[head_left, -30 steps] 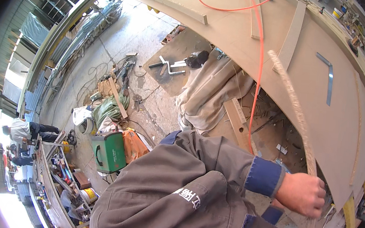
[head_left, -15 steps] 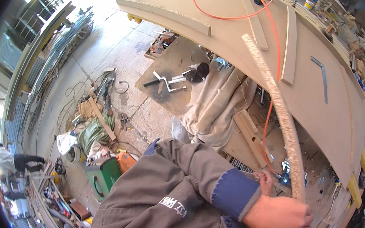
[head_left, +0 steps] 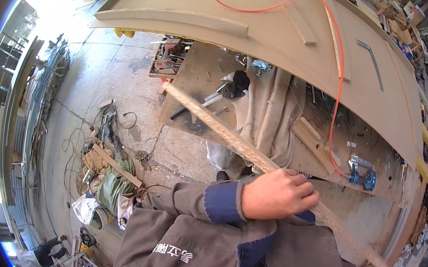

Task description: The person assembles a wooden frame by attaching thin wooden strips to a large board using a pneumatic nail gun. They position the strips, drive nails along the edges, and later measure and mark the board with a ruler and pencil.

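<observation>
My left hand [head_left: 280, 195] is closed round a long, narrow wooden strip [head_left: 215, 125] with a rough, flaky face. The strip slants across my front, from its far-left end over the floor down to the lower right. My left forearm crosses my chest in a grey sleeve with a blue cuff [head_left: 223, 202]. No part of my right hand shows. Beyond the strip stands a large brown panel [head_left: 286, 52] with raised edges. On a lower board to the right lies a blue and silver air tool [head_left: 361, 174], joined to an orange hose [head_left: 336, 110].
Loose wooden strips [head_left: 291, 13] and a metal square [head_left: 372, 64] lie on the panel. Below it are a draped beige cloth [head_left: 269, 113] and a crate of tools [head_left: 170, 57]. Cables and a green cloth [head_left: 117, 175] litter the floor. Another person [head_left: 41, 256] is at lower left.
My left hand has moved left with the strip, whose far end has swung left off the panel, over the floor. Part of my right hand showed before; it is out of sight now.
</observation>
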`<state>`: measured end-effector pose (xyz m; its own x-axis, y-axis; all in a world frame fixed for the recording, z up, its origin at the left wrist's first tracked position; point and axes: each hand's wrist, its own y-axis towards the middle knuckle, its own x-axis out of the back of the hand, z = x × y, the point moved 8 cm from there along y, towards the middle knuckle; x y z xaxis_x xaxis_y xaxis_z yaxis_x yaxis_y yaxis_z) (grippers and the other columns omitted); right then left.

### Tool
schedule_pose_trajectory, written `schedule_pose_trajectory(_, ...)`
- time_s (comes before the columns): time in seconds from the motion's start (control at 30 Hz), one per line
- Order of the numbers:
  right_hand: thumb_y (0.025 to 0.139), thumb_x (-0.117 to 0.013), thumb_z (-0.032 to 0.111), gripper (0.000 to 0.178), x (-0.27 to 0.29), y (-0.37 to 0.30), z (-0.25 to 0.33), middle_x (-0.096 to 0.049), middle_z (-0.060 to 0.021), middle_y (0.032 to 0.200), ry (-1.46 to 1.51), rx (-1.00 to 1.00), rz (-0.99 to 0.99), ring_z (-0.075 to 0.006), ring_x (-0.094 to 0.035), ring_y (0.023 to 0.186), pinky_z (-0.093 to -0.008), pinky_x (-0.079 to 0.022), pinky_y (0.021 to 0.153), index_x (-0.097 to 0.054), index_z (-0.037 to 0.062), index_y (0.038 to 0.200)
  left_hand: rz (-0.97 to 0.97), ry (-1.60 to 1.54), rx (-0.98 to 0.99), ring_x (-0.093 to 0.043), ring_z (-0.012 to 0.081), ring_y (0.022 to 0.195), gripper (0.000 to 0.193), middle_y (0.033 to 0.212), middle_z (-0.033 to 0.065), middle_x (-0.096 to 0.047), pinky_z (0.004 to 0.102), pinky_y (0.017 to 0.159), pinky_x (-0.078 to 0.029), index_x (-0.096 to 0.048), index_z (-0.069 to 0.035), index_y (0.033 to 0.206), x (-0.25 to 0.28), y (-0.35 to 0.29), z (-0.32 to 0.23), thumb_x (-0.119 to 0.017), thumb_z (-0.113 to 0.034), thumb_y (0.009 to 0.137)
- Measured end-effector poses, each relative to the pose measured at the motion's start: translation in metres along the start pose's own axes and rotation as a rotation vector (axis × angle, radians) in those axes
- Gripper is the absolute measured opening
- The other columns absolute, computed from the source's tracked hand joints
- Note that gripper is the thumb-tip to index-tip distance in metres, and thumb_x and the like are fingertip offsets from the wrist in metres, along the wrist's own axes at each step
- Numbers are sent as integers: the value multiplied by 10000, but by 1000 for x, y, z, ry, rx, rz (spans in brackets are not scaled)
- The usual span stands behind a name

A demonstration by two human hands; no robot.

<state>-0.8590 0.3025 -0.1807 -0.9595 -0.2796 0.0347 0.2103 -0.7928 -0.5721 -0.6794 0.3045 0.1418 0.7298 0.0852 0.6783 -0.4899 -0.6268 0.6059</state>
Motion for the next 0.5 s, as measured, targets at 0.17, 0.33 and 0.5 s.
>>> schedule_pose_trajectory(0.17,1038,-572,213,315,-40,12,29,-716,-119,948,-9,53,93,-180,-688,770,-282,-564,697,-595,-51,1209,98,94,81,-663,196,796,289,866,44,-586,315,658,-538,-602,-57,1055,33,-6,38,-630,-169,790)
schedule_pose_trajectory(0.33,1047,-558,228,319,-66,32,87,-711,-99,912,-8,139,183,-168,-678,768,-272,-554,713,-620,-60,1169,155,174,159,-688,209,846,332,954,47,-646,334,700,-561,-630,-63,1080,62,-14,72,-663,-171,768)
schedule_pose_trajectory(0.5,1063,-521,250,336,-80,82,117,-694,-70,842,227,-98,265,-152,-655,736,-268,-538,710,-652,-59,1088,176,209,191,-693,218,840,336,966,58,-676,344,693,-563,-638,-60,1070,84,-18,107,-713,-153,756)
